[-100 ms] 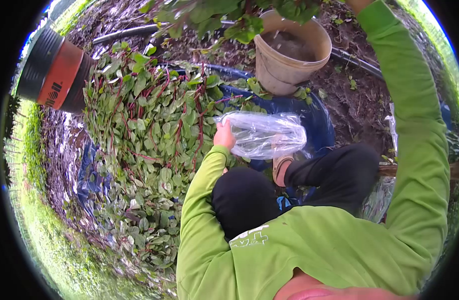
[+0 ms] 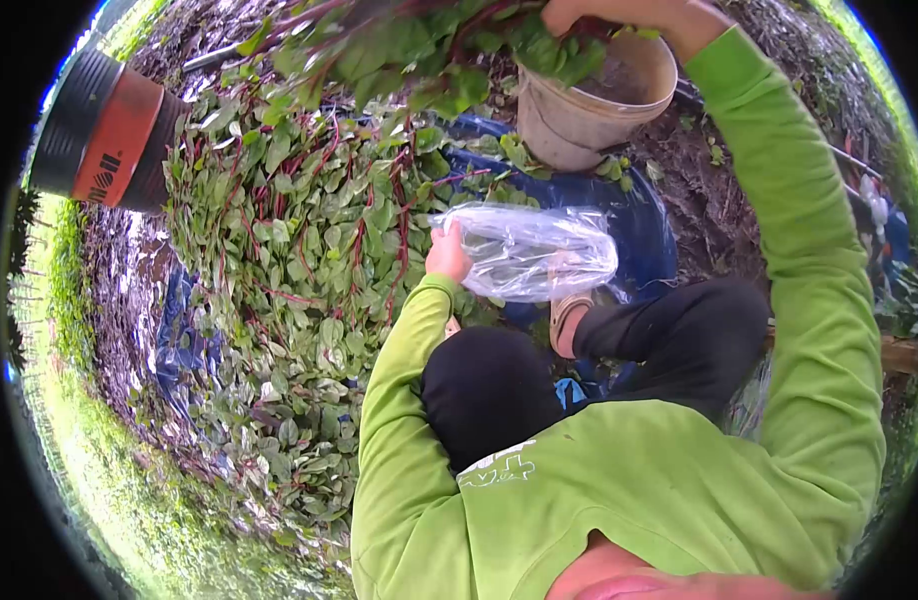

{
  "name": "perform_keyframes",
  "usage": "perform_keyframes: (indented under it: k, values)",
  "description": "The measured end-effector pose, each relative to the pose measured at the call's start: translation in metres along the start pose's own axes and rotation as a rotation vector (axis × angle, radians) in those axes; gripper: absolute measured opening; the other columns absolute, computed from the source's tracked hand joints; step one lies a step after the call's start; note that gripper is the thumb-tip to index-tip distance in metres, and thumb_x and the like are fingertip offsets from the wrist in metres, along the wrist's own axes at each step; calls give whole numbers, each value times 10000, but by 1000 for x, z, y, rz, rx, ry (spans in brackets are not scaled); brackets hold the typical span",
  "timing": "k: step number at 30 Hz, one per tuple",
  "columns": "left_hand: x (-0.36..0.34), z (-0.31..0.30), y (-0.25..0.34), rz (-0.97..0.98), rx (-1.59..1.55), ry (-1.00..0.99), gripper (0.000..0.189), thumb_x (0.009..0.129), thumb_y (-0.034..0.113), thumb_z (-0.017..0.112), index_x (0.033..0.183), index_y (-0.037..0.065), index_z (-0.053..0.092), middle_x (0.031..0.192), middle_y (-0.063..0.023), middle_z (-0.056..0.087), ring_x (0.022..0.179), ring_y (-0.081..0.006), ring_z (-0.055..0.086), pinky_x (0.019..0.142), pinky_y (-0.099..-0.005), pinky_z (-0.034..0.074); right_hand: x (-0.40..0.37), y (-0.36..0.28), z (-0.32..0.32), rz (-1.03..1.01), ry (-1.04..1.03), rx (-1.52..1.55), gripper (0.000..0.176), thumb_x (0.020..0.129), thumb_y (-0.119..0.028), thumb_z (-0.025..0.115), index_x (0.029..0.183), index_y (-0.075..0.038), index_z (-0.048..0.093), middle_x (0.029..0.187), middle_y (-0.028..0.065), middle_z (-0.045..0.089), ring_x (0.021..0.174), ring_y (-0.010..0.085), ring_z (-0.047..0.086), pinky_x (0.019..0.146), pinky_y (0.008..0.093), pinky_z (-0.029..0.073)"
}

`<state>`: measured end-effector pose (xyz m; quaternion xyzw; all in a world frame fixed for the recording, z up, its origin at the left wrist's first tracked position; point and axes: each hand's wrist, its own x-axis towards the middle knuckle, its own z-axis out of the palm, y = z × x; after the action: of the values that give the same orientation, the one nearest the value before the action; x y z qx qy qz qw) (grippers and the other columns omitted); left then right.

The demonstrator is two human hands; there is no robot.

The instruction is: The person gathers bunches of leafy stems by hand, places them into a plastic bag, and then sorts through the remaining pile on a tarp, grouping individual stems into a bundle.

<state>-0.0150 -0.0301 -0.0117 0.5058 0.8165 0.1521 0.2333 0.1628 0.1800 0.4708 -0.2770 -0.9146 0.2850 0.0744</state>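
Observation:
A clear plastic bag (image 2: 544, 245) stretches out in front of my knees, and my left hand (image 2: 447, 252) grips its left end. At the top of the view my right hand (image 2: 619, 12) is wrapped round a bunch of leafy greens with red stems (image 2: 409, 60), partly cut off by the frame edge. The bunch extends leftward from my hand, over the large pile of similar leafy stems (image 2: 309, 220). Just below my right hand stands a dirty whitish bucket (image 2: 569, 120), its left rim hidden by leaves.
A black bucket with an orange band (image 2: 104, 130) lies tilted at the left beside the pile. Blue plastic sheeting (image 2: 634, 225) lies under the bag and greens. Muddy ground (image 2: 709, 210) and a wooden bar (image 2: 904, 355) are at the right.
My right hand has come down and left into view with the bunch of greens, which now covers more of the top. My left hand still holds the bag, nearly in place.

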Motion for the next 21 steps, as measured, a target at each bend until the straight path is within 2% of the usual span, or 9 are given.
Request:
perform_keyframes:
  k: [1,3,4,6,8,10,12,18,21]
  values:
    - [4,2,-1,-1,-12,-13,802,812,50,620,1574,135,385,1454,-355,444,1137,-483,657,958,-514,553,6,19,23,9,-85,159,1101,704,-179,865,1612,0,269,1089,162,760,972,296,746,872,399,594]
    - [9,-7,8,-13,-33,-45,818,820,62,617,1591,138,356,1469,-328,450,1133,-465,662,957,-519,551,17,55,78,30,-177,430,1086,656,-43,840,1607,-21,315,1156,131,719,925,217,716,851,345,591]
    - [12,0,2,-49,3,-94,830,821,63,618,1600,158,348,1464,-313,463,1124,-458,666,946,-515,556,18,73,116,45,-190,552,1098,652,134,779,1622,-52,298,1259,101,674,892,126,686,842,288,587]
    - [18,5,-9,-75,22,-100,833,821,53,612,1601,173,345,1444,-309,472,1113,-457,666,934,-514,556,20,112,181,-16,-301,782,1104,610,137,798,1595,-18,323,1301,104,652,888,95,677,783,258,579]
    - [17,7,-24,-91,26,-73,838,821,43,605,1603,188,343,1424,-305,482,1103,-455,667,923,-513,557,5,131,231,68,-442,952,1094,643,120,811,1599,33,287,1275,155,669,969,155,693,779,288,595]
    - [20,11,-35,-98,21,-45,843,820,32,599,1604,203,341,1404,-301,491,1092,-454,667,911,-512,557,2,169,291,41,-615,950,1146,569,81,831,1595,-15,328,1369,87,624,1154,149,605,1006,300,498]
    - [18,15,-41,-100,12,-19,849,820,22,593,1606,217,338,1384,-298,500,1081,-453,667,900,-511,557,-9,212,350,100,-834,1065,1173,547,52,846,1597,-16,327,1408,72,602,1264,161,537,1081,312,439]
    - [15,21,-56,-78,-27,81,870,819,-9,573,1610,262,331,1323,-286,528,1048,-449,668,866,-508,558,-25,314,430,358,-1023,929,1180,567,28,836,1618,-46,304,1445,65,571,1286,157,517,1077,313,440]
    - [9,19,-61,-56,-56,144,884,818,-24,563,1612,284,328,1293,-280,542,1032,-447,668,848,-507,559,-21,304,415,314,-995,910,1209,577,4,833,1640,-65,262,1473,69,546,1308,163,492,1111,315,410]
